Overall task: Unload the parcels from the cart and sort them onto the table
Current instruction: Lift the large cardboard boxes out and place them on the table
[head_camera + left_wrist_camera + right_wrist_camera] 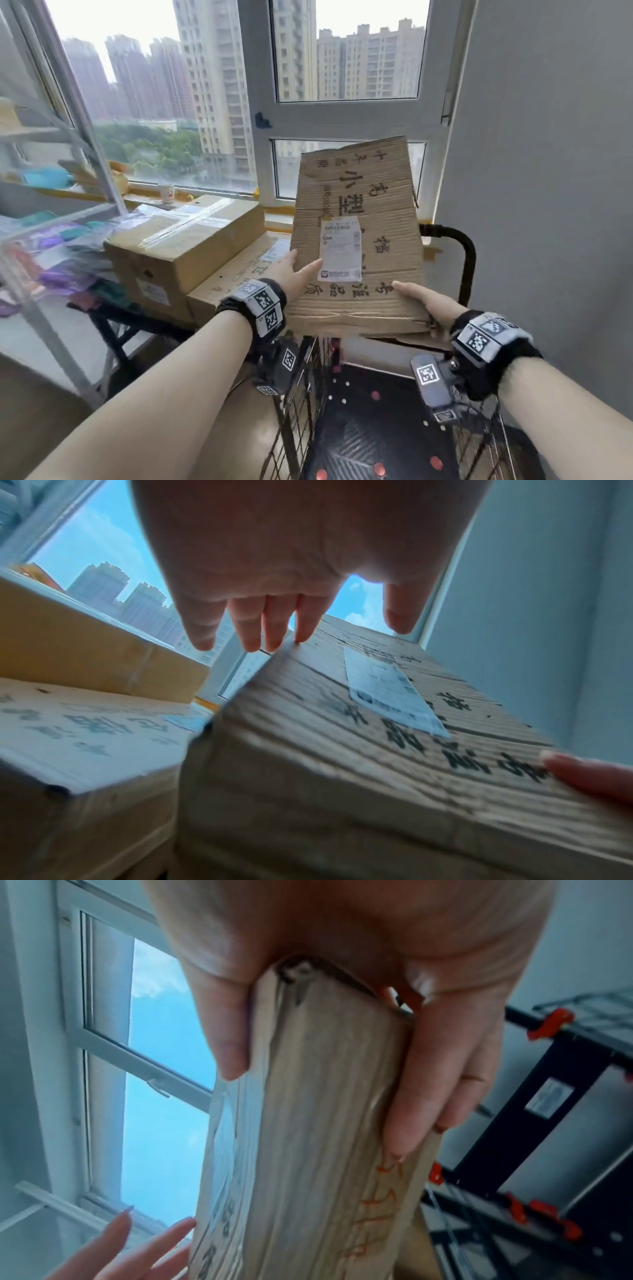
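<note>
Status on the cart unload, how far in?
Done: two boxes stacked on the table, taped box on top of a flat printed box. In hand: flat cardboard parcel, right hand gripping its corner, left hand open against its edge. Left: placing it; cart floor mostly bare.

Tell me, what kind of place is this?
Probably a high-up flat used for sorting parcels. Tall apartment towers show through the window, taped cardboard boxes are stacked beside it, and a wire cart stands below.
</note>
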A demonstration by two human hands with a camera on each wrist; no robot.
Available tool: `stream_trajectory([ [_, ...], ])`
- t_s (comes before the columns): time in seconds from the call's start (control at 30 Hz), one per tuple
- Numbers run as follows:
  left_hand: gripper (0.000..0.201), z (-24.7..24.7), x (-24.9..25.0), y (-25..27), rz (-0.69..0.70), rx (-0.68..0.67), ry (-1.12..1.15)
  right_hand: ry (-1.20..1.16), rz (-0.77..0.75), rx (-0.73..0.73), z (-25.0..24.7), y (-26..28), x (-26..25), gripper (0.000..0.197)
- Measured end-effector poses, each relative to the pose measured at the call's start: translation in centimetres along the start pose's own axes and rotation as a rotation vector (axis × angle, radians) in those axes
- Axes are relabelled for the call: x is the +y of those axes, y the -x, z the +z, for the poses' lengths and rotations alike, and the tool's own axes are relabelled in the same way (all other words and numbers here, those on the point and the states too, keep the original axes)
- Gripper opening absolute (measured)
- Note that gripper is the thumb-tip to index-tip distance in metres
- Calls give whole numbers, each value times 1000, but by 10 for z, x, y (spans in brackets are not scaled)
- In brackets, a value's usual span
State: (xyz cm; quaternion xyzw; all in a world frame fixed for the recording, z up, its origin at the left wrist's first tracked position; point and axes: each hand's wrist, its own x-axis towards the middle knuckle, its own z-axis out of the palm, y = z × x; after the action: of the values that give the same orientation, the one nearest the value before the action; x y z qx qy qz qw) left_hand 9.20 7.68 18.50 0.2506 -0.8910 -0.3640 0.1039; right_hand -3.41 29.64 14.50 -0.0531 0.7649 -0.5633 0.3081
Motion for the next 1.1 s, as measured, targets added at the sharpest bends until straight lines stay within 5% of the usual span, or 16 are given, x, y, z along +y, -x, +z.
stream_trajectory([
  [0.1,70,-30,-34,-13,8,71,-76,-61,13,-59,50,-23,-13,111],
  [0.27,59,-92,-95,-38,9,80,-82,-179,93,-77,145,-26,-45,64],
  [0.47,56,-157,-162,-72,-32,69,-256,-217,31,-3,225,-50,-61,51],
  [0.57,40,-176,-188,-86,3,95,-404,-239,64,41,248,-59,-64,51],
  [0.73,51,-181,-236,-109,46,33,-570,-237,197,121,273,-54,-66,52],
  [1.0,65,-171,-267,-105,59,38,-528,-431,215,204,302,-61,-55,60],
  [1.1,64,-170,-270,-104,37,16,-528,-407,201,246,306,-52,-58,48],
])
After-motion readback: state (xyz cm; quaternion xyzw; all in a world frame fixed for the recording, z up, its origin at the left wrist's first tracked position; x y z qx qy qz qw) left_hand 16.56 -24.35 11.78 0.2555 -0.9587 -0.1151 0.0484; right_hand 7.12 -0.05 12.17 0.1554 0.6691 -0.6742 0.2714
